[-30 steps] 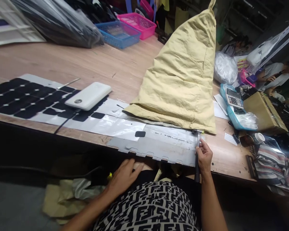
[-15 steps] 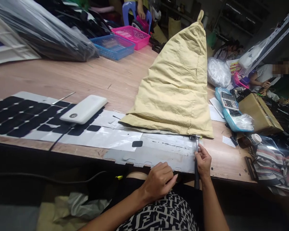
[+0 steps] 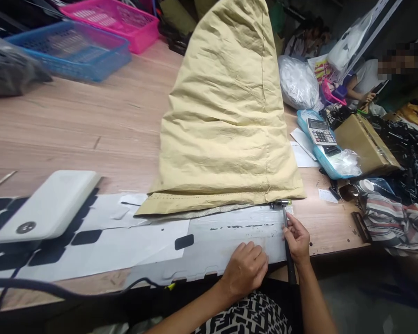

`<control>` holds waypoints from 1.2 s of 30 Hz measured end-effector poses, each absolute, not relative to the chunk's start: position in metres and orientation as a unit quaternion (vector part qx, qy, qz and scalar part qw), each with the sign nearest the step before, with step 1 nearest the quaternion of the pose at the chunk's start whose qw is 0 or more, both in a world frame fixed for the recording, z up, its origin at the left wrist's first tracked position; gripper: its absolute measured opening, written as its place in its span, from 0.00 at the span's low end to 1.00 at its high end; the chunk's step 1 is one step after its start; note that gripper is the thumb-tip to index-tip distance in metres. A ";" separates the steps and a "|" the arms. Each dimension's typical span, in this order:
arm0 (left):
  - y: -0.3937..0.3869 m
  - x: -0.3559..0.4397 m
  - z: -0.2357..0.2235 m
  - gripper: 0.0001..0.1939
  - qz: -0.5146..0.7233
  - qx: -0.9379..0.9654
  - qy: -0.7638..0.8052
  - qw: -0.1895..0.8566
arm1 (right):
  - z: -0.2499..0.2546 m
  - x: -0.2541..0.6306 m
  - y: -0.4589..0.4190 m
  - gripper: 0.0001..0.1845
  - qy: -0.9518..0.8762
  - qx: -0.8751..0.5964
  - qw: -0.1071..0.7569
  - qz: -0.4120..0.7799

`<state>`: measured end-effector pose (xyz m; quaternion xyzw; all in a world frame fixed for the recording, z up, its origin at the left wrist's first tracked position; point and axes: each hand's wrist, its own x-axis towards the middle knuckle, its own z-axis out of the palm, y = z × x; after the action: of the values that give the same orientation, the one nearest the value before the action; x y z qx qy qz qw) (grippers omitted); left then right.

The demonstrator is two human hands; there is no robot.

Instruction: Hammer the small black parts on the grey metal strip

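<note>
My right hand [image 3: 297, 239] is closed around a small hammer [image 3: 284, 217]. The hammer's head rests by the lower right corner of a beige cloth bag [image 3: 223, 134], and its dark handle points toward me. My left hand [image 3: 245, 269], fingers curled under, is over the front edge of a grey sheet [image 3: 223, 246]. Whatever its fingers may hold is hidden. The bag lies flat, its stitched hem overlapping the sheet. A dark rounded patch [image 3: 184, 241] lies left of my hands, on white paper [image 3: 132, 243].
A white power bank [image 3: 52, 204] sits at left, with a dark cable [image 3: 55, 288] along the front edge. Blue [image 3: 76, 55] and pink baskets [image 3: 125, 23] stand at the back. To the right are a calculator [image 3: 321, 132], a cardboard box [image 3: 365, 144] and striped cloth [image 3: 390, 220]. Another person sits beyond.
My left hand has moved from the table edge at left, rightward across my lap, then up over the sheet, its fingers curling. The view has shifted. My right hand keeps hold of the hammer.
</note>
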<state>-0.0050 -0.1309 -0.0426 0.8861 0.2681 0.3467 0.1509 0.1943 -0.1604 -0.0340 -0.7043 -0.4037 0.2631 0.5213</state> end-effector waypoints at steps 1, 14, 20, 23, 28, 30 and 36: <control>-0.131 -0.005 -0.042 0.12 0.347 0.886 0.267 0.154 | -0.033 0.194 -0.161 0.25 -0.406 -0.706 0.517 0.262; -0.128 -0.003 -0.042 0.11 0.375 0.867 0.267 0.188 | -0.033 0.197 -0.166 0.26 -0.410 -0.712 0.497 0.280; -0.128 0.004 -0.044 0.13 0.399 0.856 0.286 0.161 | -0.035 0.201 -0.168 0.28 -0.431 -0.694 0.494 0.297; -0.127 0.006 -0.041 0.13 0.401 0.856 0.291 0.145 | -0.036 0.202 -0.168 0.28 -0.439 -0.682 0.503 0.299; -0.125 0.006 -0.037 0.14 0.394 0.859 0.292 0.147 | -0.036 0.202 -0.166 0.28 -0.437 -0.687 0.501 0.293; -0.125 0.005 -0.037 0.15 0.386 0.858 0.298 0.161 | -0.036 0.202 -0.165 0.28 -0.437 -0.688 0.501 0.292; -0.104 0.002 -0.031 0.17 0.341 0.829 0.362 0.256 | -0.037 0.203 -0.163 0.28 -0.438 -0.685 0.501 0.296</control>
<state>0.0022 -0.1035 -0.0307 0.8290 0.3618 0.3408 0.2563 0.2027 -0.1627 -0.0368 -0.6852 -0.4375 0.2962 0.5013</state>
